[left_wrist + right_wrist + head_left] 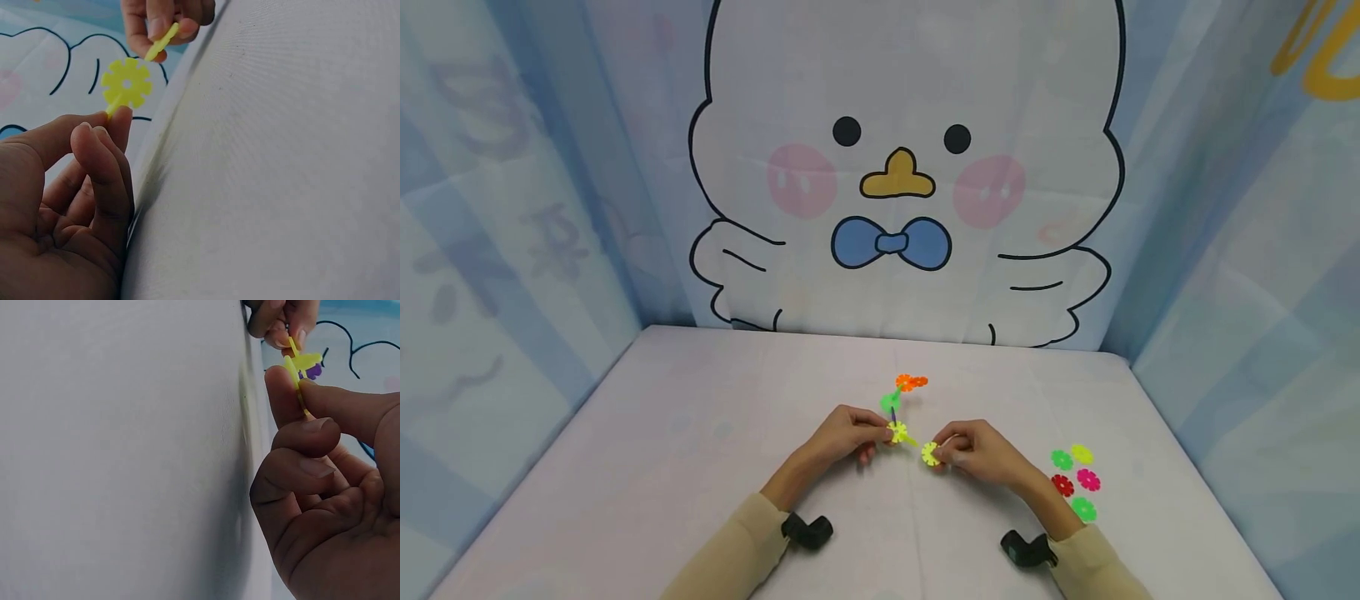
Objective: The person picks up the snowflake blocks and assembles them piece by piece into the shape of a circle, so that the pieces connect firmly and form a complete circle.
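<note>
In the head view, my left hand (850, 432) pinches a yellow notched disc (897, 432) between thumb and index finger. A second yellow disc (127, 82) is slotted onto it crosswise. A purple disc (312, 371) shows beside the yellow ones. Beyond them lie a green disc (890, 403) and an orange disc (905, 382), in line with the purple one like a chain. My right hand (976, 452) pinches a separate yellow notched disc (930, 454) by its edge. A small gap parts it from the yellow pair in the head view.
On the right of the white table (647, 467) lie several loose notched discs: green (1062, 460), yellow (1082, 453), pink (1088, 479), red (1062, 485) and another green disc (1083, 509). A curtain with a cartoon figure (902, 292) hangs behind the table.
</note>
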`<state>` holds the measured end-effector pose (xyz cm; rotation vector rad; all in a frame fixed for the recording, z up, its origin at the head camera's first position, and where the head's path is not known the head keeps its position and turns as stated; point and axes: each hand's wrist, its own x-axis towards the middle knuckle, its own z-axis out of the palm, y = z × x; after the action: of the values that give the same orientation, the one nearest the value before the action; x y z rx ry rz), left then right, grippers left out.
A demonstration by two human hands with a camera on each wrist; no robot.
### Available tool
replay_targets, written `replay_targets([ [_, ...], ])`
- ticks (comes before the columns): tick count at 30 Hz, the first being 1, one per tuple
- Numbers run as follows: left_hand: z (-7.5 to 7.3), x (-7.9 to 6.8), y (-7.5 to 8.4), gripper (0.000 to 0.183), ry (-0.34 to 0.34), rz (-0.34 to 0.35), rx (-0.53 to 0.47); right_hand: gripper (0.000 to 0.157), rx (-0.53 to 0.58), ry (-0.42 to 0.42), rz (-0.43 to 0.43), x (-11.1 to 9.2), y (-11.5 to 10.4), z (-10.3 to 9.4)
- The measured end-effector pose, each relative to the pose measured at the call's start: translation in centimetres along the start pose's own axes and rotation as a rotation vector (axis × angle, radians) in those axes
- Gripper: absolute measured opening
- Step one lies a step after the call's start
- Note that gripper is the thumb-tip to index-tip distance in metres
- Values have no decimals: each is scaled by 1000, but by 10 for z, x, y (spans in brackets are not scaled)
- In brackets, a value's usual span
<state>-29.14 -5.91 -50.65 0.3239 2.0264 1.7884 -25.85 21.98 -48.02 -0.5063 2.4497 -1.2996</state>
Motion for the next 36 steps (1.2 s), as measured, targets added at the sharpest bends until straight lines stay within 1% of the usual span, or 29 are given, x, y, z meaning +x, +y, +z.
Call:
replay_targets([
  [10, 1, 1, 0, 24, 0, 1, 9, 15, 28, 8, -12, 3, 0, 6],
  [24, 0, 1, -2, 24, 4, 3, 16, 15, 34, -1, -30, 3, -2, 8],
  [29, 0, 2, -2, 25, 1, 14, 19, 15, 32, -2, -34, 3, -2, 7],
  [36, 1, 2, -1, 22, 9, -10, 16, 15, 25, 5, -23, 4, -3, 10],
])
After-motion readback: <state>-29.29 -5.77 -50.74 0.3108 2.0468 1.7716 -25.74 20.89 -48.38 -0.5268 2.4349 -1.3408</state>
